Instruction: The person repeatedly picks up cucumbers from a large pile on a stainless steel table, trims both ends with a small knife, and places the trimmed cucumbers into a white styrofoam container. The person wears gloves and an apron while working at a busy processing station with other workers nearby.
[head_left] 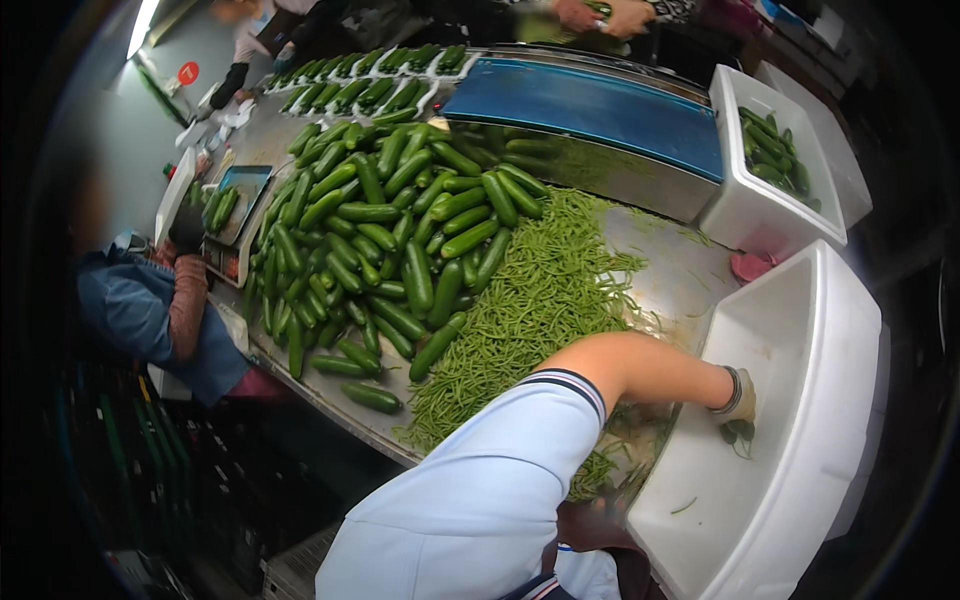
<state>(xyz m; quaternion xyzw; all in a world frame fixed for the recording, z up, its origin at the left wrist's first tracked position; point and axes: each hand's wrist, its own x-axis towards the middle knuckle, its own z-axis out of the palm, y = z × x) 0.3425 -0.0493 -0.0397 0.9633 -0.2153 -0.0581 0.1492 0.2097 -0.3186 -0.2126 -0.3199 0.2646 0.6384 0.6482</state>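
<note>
My left hand (738, 400), in a pale knitted glove, reaches down inside a white foam box (790, 390) at the right. Its fingers are closed and dark green at the tips, with thin green beans (743, 449) poking out below them. One loose bean (684, 506) lies on the box floor. My left forearm crosses over the edge of a wide pile of green beans (530, 310) on the metal table (665, 255). My right hand does not show.
Left of the beans rises a big heap of cucumbers (370, 240). Packed trays (375, 93) line the far side beside a blue-topped conveyor (590, 105). Another foam box (775, 215) holds cucumbers. A person (150, 310) stands at the left by a scale (240, 205); others work beyond.
</note>
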